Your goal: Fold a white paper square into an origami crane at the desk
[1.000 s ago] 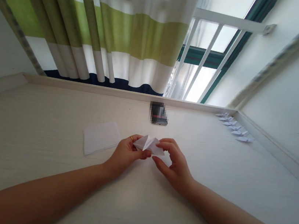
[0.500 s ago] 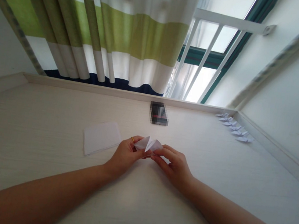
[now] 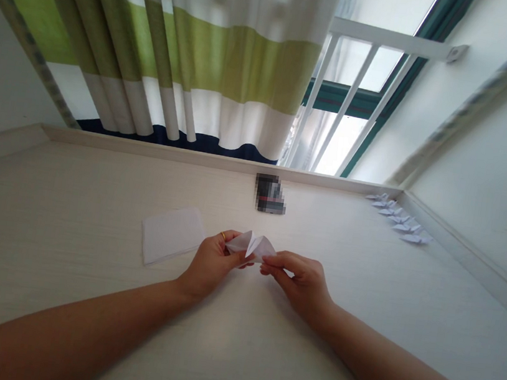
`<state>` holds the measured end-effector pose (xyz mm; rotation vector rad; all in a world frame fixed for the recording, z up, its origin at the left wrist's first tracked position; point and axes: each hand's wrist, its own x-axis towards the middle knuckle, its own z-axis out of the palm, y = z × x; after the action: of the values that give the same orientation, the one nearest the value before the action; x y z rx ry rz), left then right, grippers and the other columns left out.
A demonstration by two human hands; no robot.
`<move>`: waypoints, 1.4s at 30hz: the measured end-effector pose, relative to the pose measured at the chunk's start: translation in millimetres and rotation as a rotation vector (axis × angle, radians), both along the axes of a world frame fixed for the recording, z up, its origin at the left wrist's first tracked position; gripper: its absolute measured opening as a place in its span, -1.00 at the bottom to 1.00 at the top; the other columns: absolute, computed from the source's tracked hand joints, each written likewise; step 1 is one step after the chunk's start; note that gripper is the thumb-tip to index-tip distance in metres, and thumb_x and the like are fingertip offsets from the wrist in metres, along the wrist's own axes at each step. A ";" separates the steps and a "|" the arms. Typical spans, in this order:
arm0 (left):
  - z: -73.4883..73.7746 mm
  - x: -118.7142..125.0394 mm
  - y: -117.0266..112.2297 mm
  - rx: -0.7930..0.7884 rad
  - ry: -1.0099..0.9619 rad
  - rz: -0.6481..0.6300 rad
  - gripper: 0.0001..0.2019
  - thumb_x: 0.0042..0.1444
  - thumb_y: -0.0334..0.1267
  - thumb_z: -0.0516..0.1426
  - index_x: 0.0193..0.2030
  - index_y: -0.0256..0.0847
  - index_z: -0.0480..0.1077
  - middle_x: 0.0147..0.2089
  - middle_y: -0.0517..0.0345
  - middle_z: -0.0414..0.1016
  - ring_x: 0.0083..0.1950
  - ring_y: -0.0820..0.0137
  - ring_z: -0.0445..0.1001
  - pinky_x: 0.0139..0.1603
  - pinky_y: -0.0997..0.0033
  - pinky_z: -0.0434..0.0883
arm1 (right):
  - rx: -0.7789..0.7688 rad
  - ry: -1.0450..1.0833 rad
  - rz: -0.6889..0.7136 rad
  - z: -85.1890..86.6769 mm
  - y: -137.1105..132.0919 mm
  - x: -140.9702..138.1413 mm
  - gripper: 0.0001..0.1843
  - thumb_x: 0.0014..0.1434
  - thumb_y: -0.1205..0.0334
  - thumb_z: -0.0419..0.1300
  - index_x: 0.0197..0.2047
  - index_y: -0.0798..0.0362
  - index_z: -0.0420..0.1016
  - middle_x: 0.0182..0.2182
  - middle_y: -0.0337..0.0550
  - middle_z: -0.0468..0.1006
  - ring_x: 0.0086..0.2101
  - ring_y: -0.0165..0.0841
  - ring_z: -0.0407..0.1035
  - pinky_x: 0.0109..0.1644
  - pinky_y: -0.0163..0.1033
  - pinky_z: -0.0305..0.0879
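A small folded white paper piece [image 3: 251, 244] is held just above the pale wooden table [image 3: 60, 251], in the middle of the view. My left hand [image 3: 211, 264], with a gold ring on one finger, pinches its left side. Fingers of my right hand [image 3: 304, 283] are closed on its right edge. Both forearms reach in from the bottom corners.
A stack of white paper sheets [image 3: 169, 243] lies left of my hands. A dark blurred object [image 3: 270, 194] sits near the table's far edge. Several small folded paper pieces [image 3: 398, 220] lie in a row at the far right by the wall. Striped curtains [image 3: 197, 56] hang behind.
My right hand's fingers, spread above the paper a second ago, have closed onto its right edge. The left hand has kept its pinch.
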<state>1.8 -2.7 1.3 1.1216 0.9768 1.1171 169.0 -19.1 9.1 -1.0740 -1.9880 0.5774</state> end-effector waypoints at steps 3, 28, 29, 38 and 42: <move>-0.4 0.3 0.4 -0.013 -0.013 -0.009 -0.75 -0.26 -0.29 0.26 -0.37 -0.29 0.40 -0.49 0.25 0.46 -0.47 0.51 0.41 -0.37 0.52 0.38 | 0.033 -0.048 0.019 4.8 1.6 0.7 -0.90 0.02 0.33 0.12 -0.44 0.04 0.46 -0.49 -0.20 0.52 -0.48 -0.44 0.39 -0.39 -0.36 0.29; -4.0 0.8 -1.4 0.049 0.038 0.032 -0.74 -0.19 -0.25 0.22 -0.31 -0.28 0.38 -0.44 0.23 0.45 -0.41 0.48 0.42 -0.31 0.46 0.43 | -0.664 0.529 -0.132 4.4 6.3 -4.6 -0.80 -0.20 0.30 0.28 -0.58 0.13 0.29 -0.65 -0.28 0.46 -0.54 -0.42 0.41 -0.40 -0.34 0.27; -4.3 0.5 -1.2 0.054 0.046 0.035 -0.74 -0.18 -0.24 0.22 -0.31 -0.28 0.38 -0.44 0.22 0.45 -0.41 0.48 0.42 -0.31 0.46 0.42 | -0.684 0.547 -0.136 5.3 6.6 -4.6 -0.80 -0.21 0.31 0.28 -0.58 0.13 0.29 -0.65 -0.28 0.46 -0.55 -0.42 0.41 -0.39 -0.34 0.27; -5.2 -2.2 1.6 0.055 0.101 0.076 -0.72 -0.20 -0.23 0.21 -0.30 -0.29 0.38 -0.43 0.19 0.46 -0.41 0.43 0.44 -0.33 0.43 0.42 | -0.586 0.715 -0.166 7.9 12.5 2.1 -0.83 -0.13 0.29 0.19 -0.49 0.09 0.23 -0.64 -0.30 0.46 -0.63 -0.47 0.34 -0.47 -0.36 0.22; -4.7 -2.0 1.0 0.066 0.119 0.068 -0.74 -0.18 -0.24 0.20 -0.30 -0.28 0.38 -0.43 0.20 0.45 -0.41 0.45 0.43 -0.33 0.46 0.40 | -0.668 0.565 -0.100 8.1 11.0 -1.4 -0.81 -0.07 0.16 0.17 -0.49 0.12 0.32 -0.62 -0.27 0.45 -0.62 -0.50 0.30 -0.49 -0.37 0.19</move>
<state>-0.2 -1.7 -3.4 1.2270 1.0844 1.1545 167.6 -8.1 17.1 -1.2045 -1.2571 1.3777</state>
